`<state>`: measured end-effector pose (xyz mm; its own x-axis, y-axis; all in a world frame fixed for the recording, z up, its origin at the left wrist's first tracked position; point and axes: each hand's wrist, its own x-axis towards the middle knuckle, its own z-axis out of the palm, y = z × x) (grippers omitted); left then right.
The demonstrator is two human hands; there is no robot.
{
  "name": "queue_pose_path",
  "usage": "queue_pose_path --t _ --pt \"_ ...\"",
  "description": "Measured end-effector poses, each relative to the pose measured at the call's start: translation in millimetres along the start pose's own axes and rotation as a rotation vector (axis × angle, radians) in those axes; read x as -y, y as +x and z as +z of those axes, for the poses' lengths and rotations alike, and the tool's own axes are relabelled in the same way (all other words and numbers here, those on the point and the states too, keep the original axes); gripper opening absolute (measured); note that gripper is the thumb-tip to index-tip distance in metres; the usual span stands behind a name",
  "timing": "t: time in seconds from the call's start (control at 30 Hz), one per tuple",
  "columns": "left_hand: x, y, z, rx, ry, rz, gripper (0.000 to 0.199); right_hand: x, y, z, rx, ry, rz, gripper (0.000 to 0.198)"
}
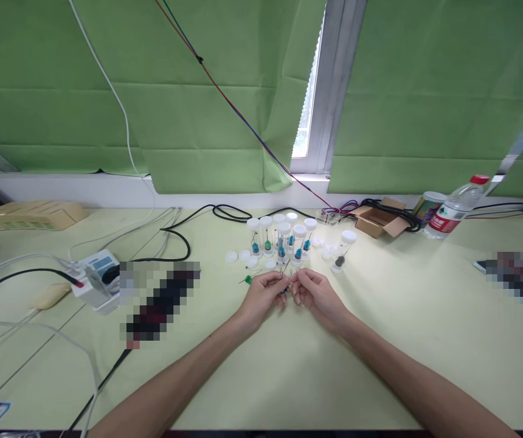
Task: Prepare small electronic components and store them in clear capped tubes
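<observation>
Where the pale yellow-green tabletop (pixel 402 347) meets the wall, we note green blinds (pixel 197 109) filling most of the view, with daylight at a gap beside a pale window frame (pixel 329 91). Red and blue wires (pixel 243 121) slant across the blinds to the table's back edge; a white cable (pixel 110 85) hangs further left.

Table, left side: we find a long tan carton (pixel 31 216) at the back, a white power strip (pixel 92 280) with plugs in it, and a black cord (pixel 232 213) looping along the rear. Two patches, left and right, are pixelated; contents we cannot tell.

Table, right rear: an open cardboard box (pixel 375 220), then a can (pixel 429 207) just beside a clear bottle (pixel 457 207) with a red cap.

Centre: we see both hands near a group of clear, white-capped vials (pixel 283 238) with blue or green pieces inside. One vial with a dark piece (pixel 343 251) stands apart to the right; loose white caps (pixel 232 257) lie around.

Left hand (pixel 264 295): fingertips together, clamped on a small blue piece (pixel 284 291), mostly hidden, just above the table. Right hand (pixel 316 298): thumb and fingers bunched close beside it; whether they grip anything, we cannot tell. A green piece (pixel 248 279) lies near the left knuckles.
</observation>
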<state>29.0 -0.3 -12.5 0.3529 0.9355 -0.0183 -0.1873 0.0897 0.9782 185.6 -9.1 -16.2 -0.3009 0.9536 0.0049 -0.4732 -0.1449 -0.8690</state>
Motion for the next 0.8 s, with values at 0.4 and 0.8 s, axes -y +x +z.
queue_pose_path --t 0.4,0.8 --pt "-0.1 -0.3 0.3 0.020 0.035 0.009 0.029 0.2 0.3 -0.4 0.000 0.017 0.015 0.035" --pt "-1.1 -0.8 0.9 0.022 0.044 -0.006 0.029 0.7 0.5 -0.3 -0.005 0.020 0.032 0.037"
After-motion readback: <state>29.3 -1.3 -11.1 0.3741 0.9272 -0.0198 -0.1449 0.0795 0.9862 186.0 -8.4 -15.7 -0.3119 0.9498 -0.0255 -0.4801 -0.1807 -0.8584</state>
